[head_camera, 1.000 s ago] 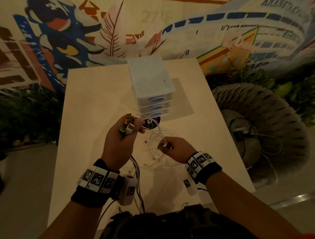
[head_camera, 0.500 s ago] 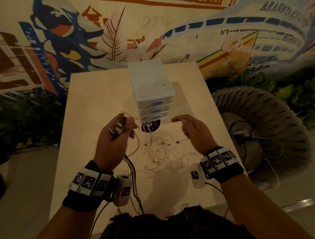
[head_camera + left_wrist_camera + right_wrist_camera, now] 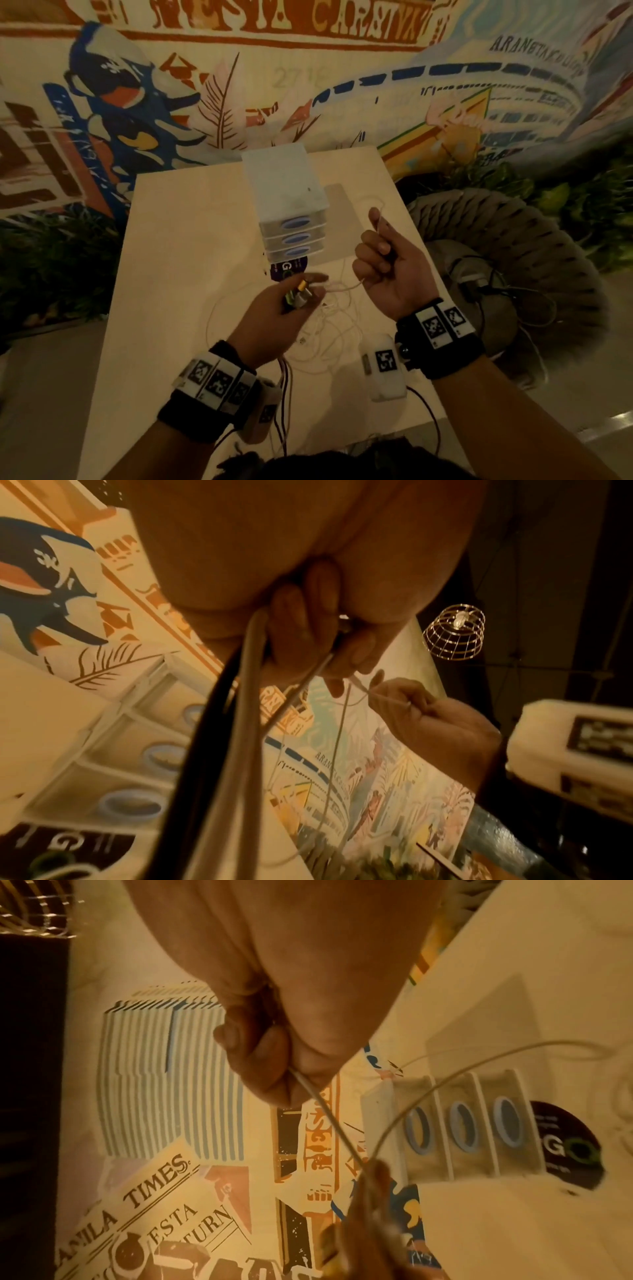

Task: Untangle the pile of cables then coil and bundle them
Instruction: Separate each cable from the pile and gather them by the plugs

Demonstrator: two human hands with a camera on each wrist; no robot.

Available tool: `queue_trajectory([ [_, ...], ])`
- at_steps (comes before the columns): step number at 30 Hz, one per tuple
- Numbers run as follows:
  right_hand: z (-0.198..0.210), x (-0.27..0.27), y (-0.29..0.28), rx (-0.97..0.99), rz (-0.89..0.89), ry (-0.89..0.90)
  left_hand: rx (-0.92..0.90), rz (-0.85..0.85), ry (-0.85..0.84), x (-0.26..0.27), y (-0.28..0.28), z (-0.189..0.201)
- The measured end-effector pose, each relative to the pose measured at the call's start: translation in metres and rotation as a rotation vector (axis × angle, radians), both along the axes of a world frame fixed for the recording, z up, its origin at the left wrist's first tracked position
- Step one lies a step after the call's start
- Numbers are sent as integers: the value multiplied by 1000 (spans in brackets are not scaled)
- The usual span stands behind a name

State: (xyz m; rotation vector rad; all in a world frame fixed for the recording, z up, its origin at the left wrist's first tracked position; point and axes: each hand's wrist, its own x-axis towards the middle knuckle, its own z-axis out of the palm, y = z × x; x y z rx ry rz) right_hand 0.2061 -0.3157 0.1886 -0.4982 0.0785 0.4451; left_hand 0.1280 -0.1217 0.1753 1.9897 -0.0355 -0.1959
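A thin white cable (image 3: 344, 286) was pinched in the curled right hand (image 3: 387, 267) and drawn taut, apparently to free it. A bunch of connector ends (image 3: 299, 294) was gripped in the closed left hand (image 3: 274, 318). The remaining tangle of cables (image 3: 329, 329) lay on the desk (image 3: 191, 240), before a three-drawer organizer (image 3: 291, 219).

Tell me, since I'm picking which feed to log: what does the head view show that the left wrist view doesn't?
Only the head view: the loose white cables piled on the table and the connector ends in the left hand. Only the left wrist view: a wire cage lamp overhead. Both: the right hand pinching a thin white cable pulled from the left, and the three-drawer organizer.
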Motion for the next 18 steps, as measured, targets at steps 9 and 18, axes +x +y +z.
queue_trajectory([
  [9,-46,-11,-20,-796,-14,56,139,51,-36,-17,-8,-14],
  [18,-50,-48,-32,-1721,-84,-905,243,133,-111,-20,-6,-10],
])
